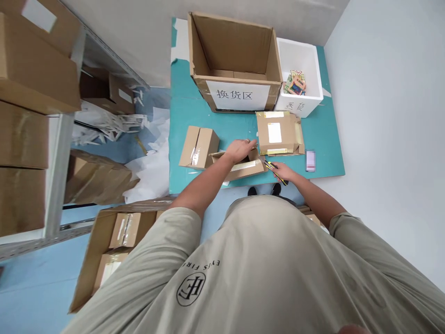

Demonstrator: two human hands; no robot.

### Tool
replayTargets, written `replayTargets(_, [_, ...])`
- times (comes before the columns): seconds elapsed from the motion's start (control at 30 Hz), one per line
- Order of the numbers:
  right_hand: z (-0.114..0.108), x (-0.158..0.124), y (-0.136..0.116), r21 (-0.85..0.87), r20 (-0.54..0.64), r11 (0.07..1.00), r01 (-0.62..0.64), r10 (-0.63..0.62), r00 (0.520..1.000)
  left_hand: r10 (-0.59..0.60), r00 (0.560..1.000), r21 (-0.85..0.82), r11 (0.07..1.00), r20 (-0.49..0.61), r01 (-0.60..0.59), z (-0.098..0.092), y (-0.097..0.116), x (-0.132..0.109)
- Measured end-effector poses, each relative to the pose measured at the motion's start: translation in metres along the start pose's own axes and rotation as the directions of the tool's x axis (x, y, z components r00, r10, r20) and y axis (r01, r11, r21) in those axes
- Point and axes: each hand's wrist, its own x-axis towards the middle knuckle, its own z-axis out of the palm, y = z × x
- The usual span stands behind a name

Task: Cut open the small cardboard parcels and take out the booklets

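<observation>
Well, the left hand lies flat on a flap of the cardboard parcel, its grip wide and pressing down, while the right hand has a narrow grip around a yellow-and-black utility knife, just beside the parcel. The parcel sits on a teal board. A firm, flat hold, with the blade angled away from the left hand, looks safest.

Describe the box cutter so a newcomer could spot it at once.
On the teal board, find the person's right hand. It holds a yellow-and-black utility knife, the only striped tool among the plain brown cartons.
</observation>
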Motion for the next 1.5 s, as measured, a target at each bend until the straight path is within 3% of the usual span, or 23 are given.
replayTargets(0.1, [-0.003, 0.001, 0.001, -0.005, 0.0, 1.0, -0.001, 0.001, 1.0, 0.073, 0.993, 0.018, 0.997, -0.089, -0.072, 0.003, 0.004, -0.02])
replayTargets(0.27, [-0.004, 0.004, 0.006, 0.007, 0.001, 1.0, -0.022, 0.022, 1.0, -0.016, 0.997, -0.01, 1.0, -0.071, 0.016, 0.026, 0.009, -0.065])
replayTargets(0.5, [-0.002, 0.006, 0.007, -0.003, 0.029, 1.0, -0.011, 0.011, 1.0, 0.052, 0.998, 0.044, 0.998, -0.017, -0.052, 0.047, 0.007, -0.104])
replayTargets(0.7, [-0.01, 0.003, 0.002, -0.091, 0.046, 0.995, 0.041, -0.037, 0.998, 0.037, 0.999, 0.031, 0.999, -0.018, -0.036, 0.049, 0.017, -0.108])
replayTargets(0.83, [-0.021, 0.014, -0.006, -0.25, 0.062, 0.954, 0.163, -0.152, 0.986, 0.037, 0.999, -0.004, 0.999, -0.009, -0.037, 0.048, 0.02, -0.106])
replayTargets(0.93, [-0.035, 0.025, -0.009, -0.34, 0.084, 0.921, 0.19, -0.171, 0.982, 0.02, 1.0, 0.04, 0.999, 0.021, -0.021, 0.046, 0.021, -0.105])
replayTargets(1.13, [-0.064, 0.035, -0.002, -0.289, 0.085, 0.946, 0.149, -0.129, 0.988, 0.031, 0.999, 0.041, 0.999, 0.017, -0.032, 0.04, 0.019, -0.102])
replayTargets(1.37, [-0.037, 0.034, -0.002, -0.264, 0.227, 0.956, 0.128, -0.068, 0.972, -0.02, 0.994, 0.007, 1.0, -0.109, 0.021, 0.033, 0.022, -0.105])
replayTargets(1.5, [-0.029, 0.012, 0.019, -0.228, 0.163, 0.966, 0.12, -0.083, 0.983, -0.041, 0.988, 0.02, 0.999, -0.148, 0.044, 0.034, 0.029, -0.114])
